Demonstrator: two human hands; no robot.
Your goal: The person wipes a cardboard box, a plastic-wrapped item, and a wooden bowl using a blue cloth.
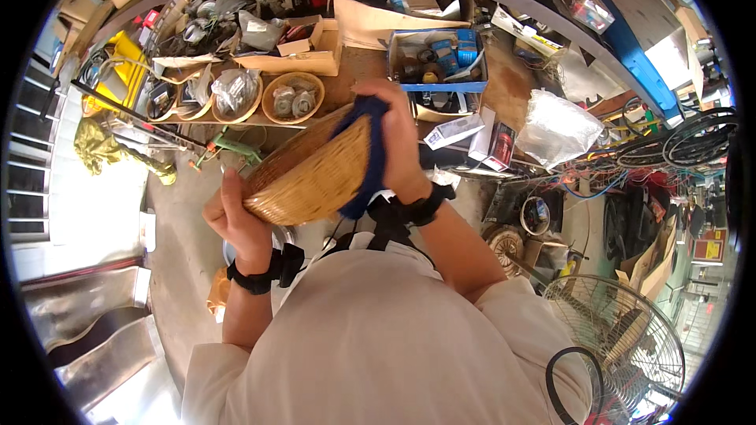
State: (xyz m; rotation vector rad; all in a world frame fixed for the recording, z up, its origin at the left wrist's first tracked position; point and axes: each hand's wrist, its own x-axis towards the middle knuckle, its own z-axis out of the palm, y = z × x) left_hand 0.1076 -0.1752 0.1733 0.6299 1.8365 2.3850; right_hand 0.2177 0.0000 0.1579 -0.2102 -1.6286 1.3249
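Note:
A round woven basket (pixel 316 180) is held tilted in front of my chest, its side turned partly towards me. My left hand (pixel 239 218) grips its lower left rim, with the thumb pointing up. At the upper right, my right hand (pixel 398 136) presses a dark blue cloth (pixel 373 159) around the basket's edge. The cloth drapes over the rim and down the outer wall. Some of the fingers of my right hand are hidden behind the cloth and basket. Both wrists wear black straps.
Beyond the basket stands a cluttered workbench (pixel 354 65). On it are small round baskets (pixel 293 97) of bagged parts, a blue-edged box (pixel 437 59) and a bubble-wrapped packet (pixel 555 127). A caged fan (pixel 620 336) stands at lower right, and cables (pixel 700 139) hang at right.

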